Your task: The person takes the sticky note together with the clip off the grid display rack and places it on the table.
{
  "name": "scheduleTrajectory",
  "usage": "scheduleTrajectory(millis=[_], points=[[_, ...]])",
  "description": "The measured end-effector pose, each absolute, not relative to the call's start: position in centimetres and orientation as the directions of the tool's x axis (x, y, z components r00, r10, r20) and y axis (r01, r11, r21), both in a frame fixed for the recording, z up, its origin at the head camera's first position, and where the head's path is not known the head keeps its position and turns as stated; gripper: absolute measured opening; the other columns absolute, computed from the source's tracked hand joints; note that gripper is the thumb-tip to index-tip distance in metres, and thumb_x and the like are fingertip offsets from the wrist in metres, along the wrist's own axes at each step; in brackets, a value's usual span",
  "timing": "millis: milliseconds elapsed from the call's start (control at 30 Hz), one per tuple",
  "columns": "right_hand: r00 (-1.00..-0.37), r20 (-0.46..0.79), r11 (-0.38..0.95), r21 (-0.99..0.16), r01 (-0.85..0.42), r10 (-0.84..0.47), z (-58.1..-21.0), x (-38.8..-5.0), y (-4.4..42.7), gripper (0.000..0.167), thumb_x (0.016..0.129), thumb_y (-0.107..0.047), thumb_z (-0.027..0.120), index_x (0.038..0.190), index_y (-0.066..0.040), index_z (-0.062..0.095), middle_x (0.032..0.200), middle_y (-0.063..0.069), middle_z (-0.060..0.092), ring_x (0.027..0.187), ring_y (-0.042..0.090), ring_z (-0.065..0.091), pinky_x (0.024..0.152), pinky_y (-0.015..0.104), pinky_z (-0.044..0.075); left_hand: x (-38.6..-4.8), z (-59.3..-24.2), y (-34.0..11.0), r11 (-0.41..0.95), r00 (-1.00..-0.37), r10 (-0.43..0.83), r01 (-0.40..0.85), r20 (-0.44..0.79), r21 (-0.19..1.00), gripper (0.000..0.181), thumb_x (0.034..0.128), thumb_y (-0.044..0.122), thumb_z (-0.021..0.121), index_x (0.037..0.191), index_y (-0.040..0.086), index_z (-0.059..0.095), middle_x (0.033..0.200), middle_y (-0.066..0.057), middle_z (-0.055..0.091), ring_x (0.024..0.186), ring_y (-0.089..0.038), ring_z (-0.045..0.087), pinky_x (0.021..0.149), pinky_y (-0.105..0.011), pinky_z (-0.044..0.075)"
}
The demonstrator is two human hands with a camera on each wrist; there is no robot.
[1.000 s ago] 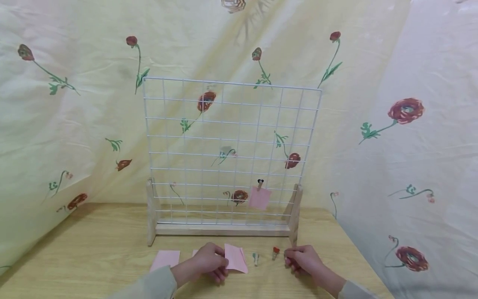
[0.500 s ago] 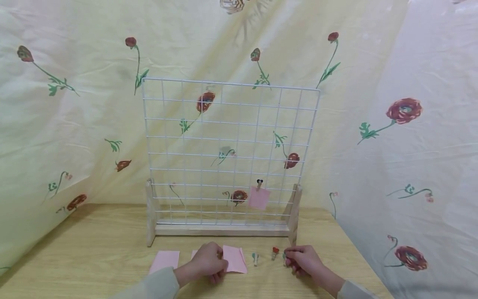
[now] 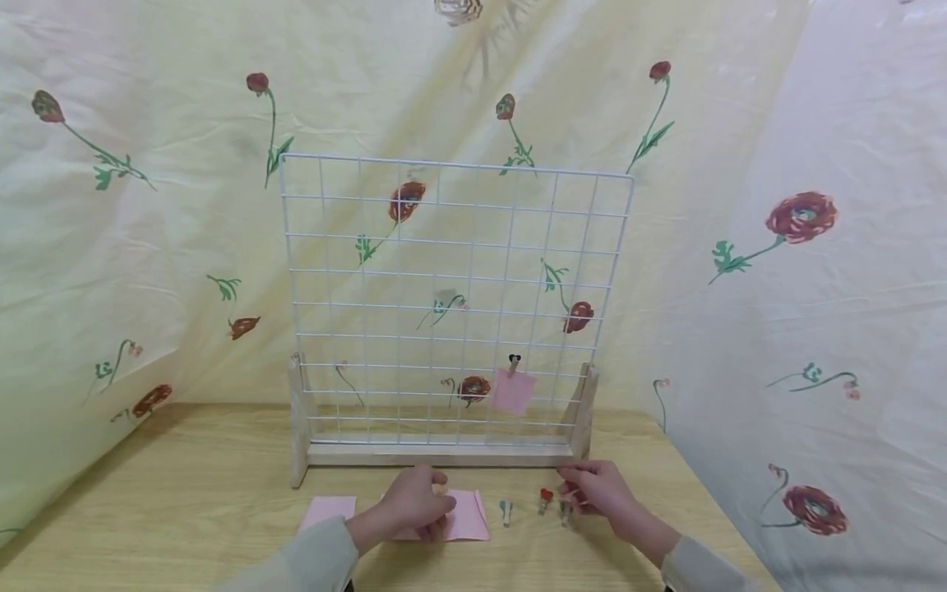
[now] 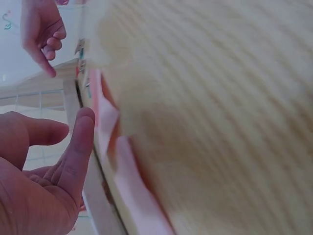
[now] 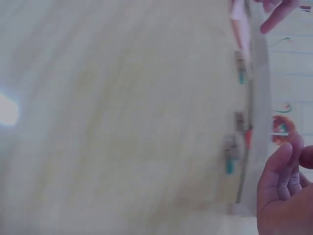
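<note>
My left hand (image 3: 414, 501) is above the pink paper squares, its thumb and index finger apart with nothing between them in the left wrist view. Two overlapping pink papers (image 3: 466, 518) lie under and beside it, partly hidden. My right hand (image 3: 601, 492) hovers just over the small wooden clips, fingers loosely bent and holding nothing. Nearest to it lie a clip with a green top (image 5: 230, 155) and a clip with a red heart (image 3: 546, 496). Another green-topped clip (image 3: 506, 513) rests between the hands.
A white wire grid (image 3: 459, 271) stands upright in a wooden base (image 3: 444, 455) behind the hands. A black-topped clip (image 3: 514, 364) holds a pink paper (image 3: 514, 392) on it. One more pink paper (image 3: 325, 511) lies at the left. Flowered cloth (image 3: 740, 148) surrounds the table.
My right hand has let go of the green-topped clip and risen slightly, leaving it on the table. My left hand has lifted a little from beside the papers to above them.
</note>
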State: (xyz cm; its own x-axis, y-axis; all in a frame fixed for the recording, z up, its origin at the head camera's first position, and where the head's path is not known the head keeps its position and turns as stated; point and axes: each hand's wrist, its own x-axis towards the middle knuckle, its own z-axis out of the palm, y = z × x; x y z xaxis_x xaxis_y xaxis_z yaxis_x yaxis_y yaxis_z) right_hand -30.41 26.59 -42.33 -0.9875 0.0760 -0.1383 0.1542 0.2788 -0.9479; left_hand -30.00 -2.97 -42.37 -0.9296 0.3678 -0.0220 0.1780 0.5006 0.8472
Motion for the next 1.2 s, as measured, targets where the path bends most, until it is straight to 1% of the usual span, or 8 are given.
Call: scheduleTrajectory(millis=[100,300,500,667,800,900,1033,1200], points=[[-0.993,-0.099,0.263,-0.958,0.112,0.063,-41.2,-31.1,26.1,0.034,0.095,-0.014,0.058,0.12,0.008,0.06,0.076,0.005,0.065,0.057,0.01,0.054,0.052,0.022,0.047,-30.7,-41.8,-2.5,0.482,-0.934,0.358,0.17,-0.016,0.86,0.047,0.0848,0.006,0.065,0.126,-0.011,0.053,0.064,-0.008,0.065,0.044,-0.014,0.058,0.041,-0.028,0.053],[-1.0,0.028,0.287,-0.958,-0.023,0.013,-37.9,-32.6,24.8,0.038,0.096,-0.013,0.057,0.13,0.003,0.056,0.082,0.007,0.067,0.06,0.014,0.056,0.054,0.025,0.049,-32.9,-40.8,-0.9,0.375,-0.949,0.303,0.2,0.084,0.905,0.036,0.0874,0.01,0.065,0.12,-0.006,0.06,0.087,-0.011,0.069,0.061,-0.02,0.065,0.048,-0.029,0.055],[-0.991,0.128,0.294,-0.947,-0.129,-0.022,-34.4,-34.5,23.2,0.042,0.095,-0.013,0.058,0.137,-0.004,0.052,0.083,0.006,0.07,0.059,0.014,0.056,0.056,0.024,0.05,-34.8,-39.4,1.3,0.326,-0.969,0.166,0.227,0.181,0.918,0.032,0.0859,0.01,0.064,0.116,0.001,0.064,0.095,-0.009,0.068,0.066,-0.019,0.066,0.05,-0.026,0.055],[-0.974,0.219,0.363,-0.904,-0.224,-0.054,-32.4,-35.9,21.6,0.046,0.094,-0.015,0.062,0.138,-0.008,0.052,0.084,0.013,0.071,0.058,0.016,0.059,0.055,0.025,0.053,-35.8,-38.6,2.7,0.316,-0.962,0.092,0.274,0.258,0.908,0.033,0.0863,0.012,0.066,0.118,0.002,0.064,0.104,-0.016,0.068,0.067,-0.019,0.068,0.049,-0.025,0.055],[-0.958,0.268,0.446,-0.849,-0.283,-0.098,-31.5,-36.8,20.6,0.049,0.092,-0.013,0.062,0.139,-0.009,0.051,0.082,0.015,0.071,0.057,0.017,0.061,0.053,0.026,0.053,-36.5,-38.2,3.7,0.304,-0.967,0.051,0.252,0.248,0.919,0.036,0.0882,0.018,0.067,0.121,0.005,0.063,0.114,-0.018,0.065,0.084,-0.023,0.067,0.053,-0.026,0.056],[-0.955,0.272,0.529,-0.796,-0.293,-0.12,-31.0,-37.2,20.0,0.051,0.092,-0.012,0.06,0.141,-0.006,0.047,0.079,0.012,0.071,0.055,0.016,0.06,0.051,0.026,0.051,-36.8,-37.9,4.4,0.285,-0.973,0.026,0.227,0.229,0.931,0.037,0.0884,0.019,0.068,0.122,0.005,0.063,0.112,-0.016,0.065,0.085,-0.023,0.066,0.055,-0.026,0.057],[-0.951,0.275,0.623,-0.721,-0.301,-0.141,-30.5,-37.3,19.5,0.053,0.091,-0.009,0.057,0.142,0.001,0.044,0.077,0.01,0.071,0.054,0.017,0.06,0.048,0.024,0.047,-37.1,-37.7,4.9,0.284,-0.978,-0.001,0.2,0.209,0.938,0.033,0.0882,0.018,0.068,0.119,0.006,0.064,0.103,-0.011,0.066,0.075,-0.017,0.066,0.057,-0.027,0.056],[-0.943,0.304,0.69,-0.655,-0.309,-0.134,-30.2,-37.6,19.2,0.041,0.092,-0.007,0.054,0.131,0.004,0.055,0.078,0.011,0.071,0.052,0.014,0.059,0.043,0.022,0.037,-37.4,-37.8,5.4,0.326,-0.975,-0.039,0.196,0.22,0.925,0.025,0.0882,0.019,0.068,0.11,0.008,0.068,0.094,-0.004,0.068,0.073,-0.013,0.065,0.057,-0.025,0.055]])
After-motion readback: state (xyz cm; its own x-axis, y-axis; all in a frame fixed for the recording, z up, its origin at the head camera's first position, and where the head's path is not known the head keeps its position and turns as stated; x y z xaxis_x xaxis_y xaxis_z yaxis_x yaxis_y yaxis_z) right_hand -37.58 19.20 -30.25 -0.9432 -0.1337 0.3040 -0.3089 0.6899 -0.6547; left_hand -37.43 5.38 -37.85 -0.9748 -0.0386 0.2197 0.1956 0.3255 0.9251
